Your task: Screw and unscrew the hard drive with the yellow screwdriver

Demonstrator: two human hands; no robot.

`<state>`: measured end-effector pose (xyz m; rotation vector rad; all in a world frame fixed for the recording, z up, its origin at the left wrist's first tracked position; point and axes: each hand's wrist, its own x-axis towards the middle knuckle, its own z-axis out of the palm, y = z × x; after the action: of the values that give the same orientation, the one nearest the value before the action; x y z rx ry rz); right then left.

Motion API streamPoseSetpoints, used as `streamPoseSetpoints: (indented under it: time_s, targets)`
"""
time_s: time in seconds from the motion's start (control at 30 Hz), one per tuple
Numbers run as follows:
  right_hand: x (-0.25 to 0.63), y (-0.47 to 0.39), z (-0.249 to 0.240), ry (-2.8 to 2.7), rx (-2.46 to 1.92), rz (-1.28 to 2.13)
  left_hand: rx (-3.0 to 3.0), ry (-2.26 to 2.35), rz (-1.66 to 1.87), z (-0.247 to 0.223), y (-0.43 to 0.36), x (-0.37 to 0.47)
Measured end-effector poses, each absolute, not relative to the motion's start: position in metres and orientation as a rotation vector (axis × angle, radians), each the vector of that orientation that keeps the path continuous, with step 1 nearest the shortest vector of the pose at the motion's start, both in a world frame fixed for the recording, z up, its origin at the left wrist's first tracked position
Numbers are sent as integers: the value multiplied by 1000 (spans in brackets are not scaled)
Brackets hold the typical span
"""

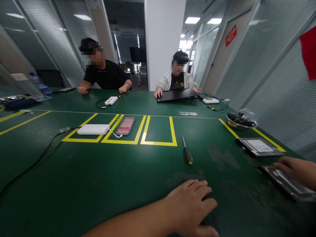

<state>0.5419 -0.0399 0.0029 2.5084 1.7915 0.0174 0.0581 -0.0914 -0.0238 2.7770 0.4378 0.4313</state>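
Green counter (118, 184) below, and the right hand (295, 169) has fingers on the nearer hard drive (283, 180), far right, how tight that grip can't be told! Left hand (190, 207): palm down, fingers spread.

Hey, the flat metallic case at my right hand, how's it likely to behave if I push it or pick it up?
The flat metallic case probably feels stiff, as its edges look straight. Broad and thin, it seems unlikely to roll. Its shiny face may be slippery under the right hand, though blur hides the texture.
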Motion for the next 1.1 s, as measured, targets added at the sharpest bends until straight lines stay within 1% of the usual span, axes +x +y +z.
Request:
streamPoseSetpoints:
  time_s: [0.1, 0.27, 0.47, 0.7, 0.9, 1.1]
  targets:
    - [543, -37, 2, 1731, 2500, -74, 2772, 440, 429, -24, -92, 58]
    - [546, -36, 3, 1813, 2431, -143, 2781, 437, 416, -23, -93, 58]
    - [550, -39, 0, 1741, 2474, -103, 2787, 444, 419, -22, -92, 58]
    - [527, -37, 1, 1867, 2434, -46, 2788, 442, 430, -21, -92, 58]
    - [511, -43, 6, 1815, 2418, -149, 2783, 436, 433, -23, -92, 58]
    - [493, -59, -5, 1767, 2436, -106, 2779, 432, 430, -22, -93, 58]
